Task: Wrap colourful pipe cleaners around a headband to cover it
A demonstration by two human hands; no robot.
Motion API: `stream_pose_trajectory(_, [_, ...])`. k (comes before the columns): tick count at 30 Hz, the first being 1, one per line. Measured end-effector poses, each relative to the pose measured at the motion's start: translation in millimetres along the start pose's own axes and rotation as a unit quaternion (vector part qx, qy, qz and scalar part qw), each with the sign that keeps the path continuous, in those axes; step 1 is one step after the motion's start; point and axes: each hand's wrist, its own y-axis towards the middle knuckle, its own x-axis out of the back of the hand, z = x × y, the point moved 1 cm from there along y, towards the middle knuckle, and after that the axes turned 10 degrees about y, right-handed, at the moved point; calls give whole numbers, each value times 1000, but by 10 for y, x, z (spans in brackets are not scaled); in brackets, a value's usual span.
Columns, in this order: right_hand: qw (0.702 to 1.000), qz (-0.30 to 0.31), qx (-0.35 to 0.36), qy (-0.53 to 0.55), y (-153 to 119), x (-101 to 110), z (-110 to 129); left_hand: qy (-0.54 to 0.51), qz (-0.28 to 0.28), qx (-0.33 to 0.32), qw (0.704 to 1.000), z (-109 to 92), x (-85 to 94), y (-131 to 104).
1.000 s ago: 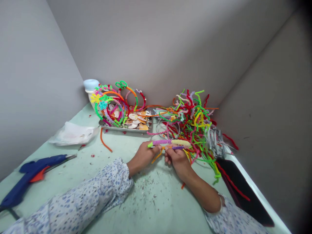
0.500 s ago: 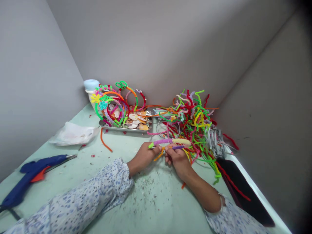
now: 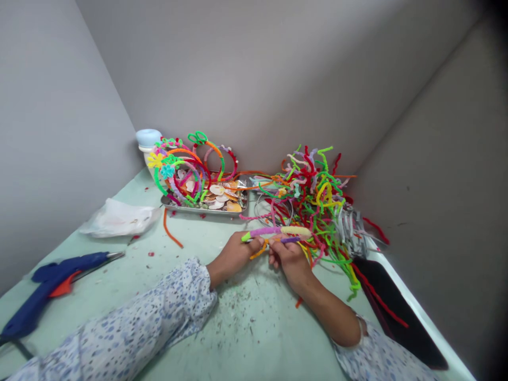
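Observation:
A fuzzy headband [image 3: 265,231] with green, purple and pale yellow stretches is held between both hands, above the table's middle. My left hand [image 3: 240,250] is closed on its left part, near the green stretch. My right hand [image 3: 289,258] pinches the near side, where orange meets dark purple. A loose orange pipe-cleaner end [image 3: 257,254] sticks out below the left fingertips. The fingertips almost meet, and they partly hide the strand between them.
Finished headbands [image 3: 186,172] stand on a metal tray [image 3: 206,210] of discs. Tangled pipe cleaners [image 3: 317,201] lie behind my right hand. A blue glue gun [image 3: 59,280], plastic bag [image 3: 119,218], capped bottle [image 3: 148,140] and dark flat object [image 3: 408,317] surround the work.
The loose orange end below my left fingertips has swung up slightly. Both hands keep nearly the same place and hold.

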Motion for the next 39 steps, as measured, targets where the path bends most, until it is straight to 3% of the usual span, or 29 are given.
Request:
stream_pose_trajectory(9, [1000,9,3,-2,5,-5,-10,27,-33,31,999,86,37,16])
stream_pose_trajectory(18, [1000,-12,-10,-6,2,8,-5,-11,33,-3,999,43,23,14])
stream_pose_trajectory(27, [1000,-13,-13,-11,8,11,-5,33,-30,17,999,121,23,15])
stream_pose_trajectory(39, [999,-22,-26,-11,-4,-17,42,14,-42,-6,999,137,10,27])
